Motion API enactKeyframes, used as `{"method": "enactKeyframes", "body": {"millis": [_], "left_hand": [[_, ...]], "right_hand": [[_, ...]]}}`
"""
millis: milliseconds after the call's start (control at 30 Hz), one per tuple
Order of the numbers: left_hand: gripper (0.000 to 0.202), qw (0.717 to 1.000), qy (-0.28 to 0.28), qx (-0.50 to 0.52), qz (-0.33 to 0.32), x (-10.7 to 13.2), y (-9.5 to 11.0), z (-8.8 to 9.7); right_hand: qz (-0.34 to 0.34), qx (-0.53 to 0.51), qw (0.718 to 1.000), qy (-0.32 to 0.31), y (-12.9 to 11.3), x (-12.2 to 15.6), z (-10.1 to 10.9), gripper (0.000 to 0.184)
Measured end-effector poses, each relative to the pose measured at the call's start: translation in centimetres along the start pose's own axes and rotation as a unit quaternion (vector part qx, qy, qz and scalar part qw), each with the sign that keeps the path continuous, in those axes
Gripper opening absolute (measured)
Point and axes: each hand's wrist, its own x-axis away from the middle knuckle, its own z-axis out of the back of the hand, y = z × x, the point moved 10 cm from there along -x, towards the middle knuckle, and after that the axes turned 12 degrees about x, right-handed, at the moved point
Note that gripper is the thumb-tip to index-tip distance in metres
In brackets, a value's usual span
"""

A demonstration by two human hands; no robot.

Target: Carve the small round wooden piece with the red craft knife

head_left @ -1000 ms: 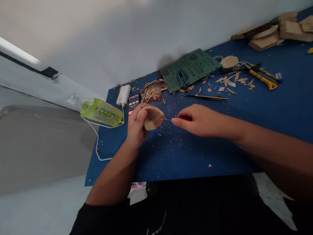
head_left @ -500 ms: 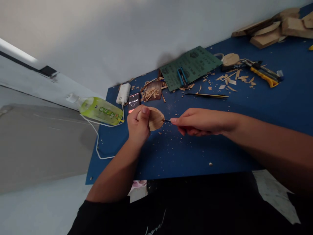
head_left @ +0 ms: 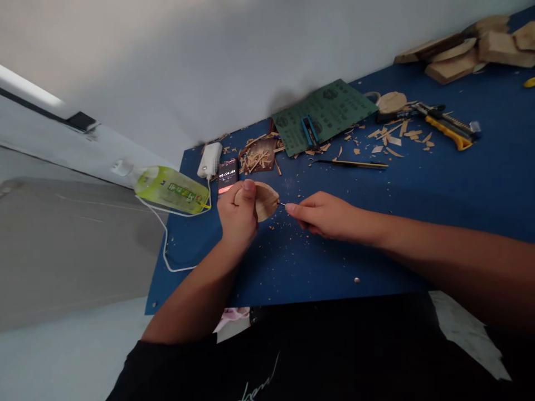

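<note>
My left hand is closed around a rounded, pale piece of wood, its thumb pressed on the near face. From the right, my right hand grips a thin, dark-shafted carving tool; most of the tool is hidden in the fist. Its tip meets the right edge of the wood. Small wood crumbs lie scattered on the blue table beneath both hands.
Behind the hands lie a thin black-and-yellow tool, green sandpaper with a blue cutter, and a yellow utility knife. A phone, a white power bank and a tilted bottle are left. Wood blocks sit back right.
My right hand has turned at the wrist, and its forearm sits lower. The tool tip stays at the wood's right edge. My left hand keeps its hold almost unmoved.
</note>
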Motion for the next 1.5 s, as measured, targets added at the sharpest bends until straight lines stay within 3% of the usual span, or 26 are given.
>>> {"method": "enactKeyframes", "body": {"millis": [267,500,600,733,1000,1333,1500], "left_hand": [[0.055,0.998,0.062,0.026,0.019,0.3,-0.3,0.2],[0.056,0.988,0.110,0.102,0.026,0.3,-0.2,-0.7],[0.058,0.987,0.103,0.119,0.028,0.0,0.2,-1.6],[0.059,0.986,0.102,0.126,0.034,-0.2,0.2,-1.3],[0.058,0.974,0.079,0.193,0.091,-0.9,-1.1,-0.6],[0.058,0.968,0.094,0.210,0.098,-0.8,-1.9,0.7],[0.060,0.973,0.073,0.191,0.107,-1.0,-2.3,0.5]], "right_hand": [[0.036,-0.011,0.998,0.046,0.0,-0.1,0.0,0.063],[0.085,-0.057,0.989,0.105,-1.0,-0.1,-0.1,0.069],[0.098,-0.093,0.980,0.145,-1.3,-0.1,0.6,0.067],[0.096,-0.129,0.969,0.187,-1.0,-0.1,2.4,0.067],[0.089,-0.025,0.988,0.122,-1.1,0.3,2.2,0.067],[0.108,0.016,0.986,0.125,-1.4,0.9,1.9,0.058],[0.119,0.035,0.984,0.127,-1.8,1.3,1.7,0.056]]}}
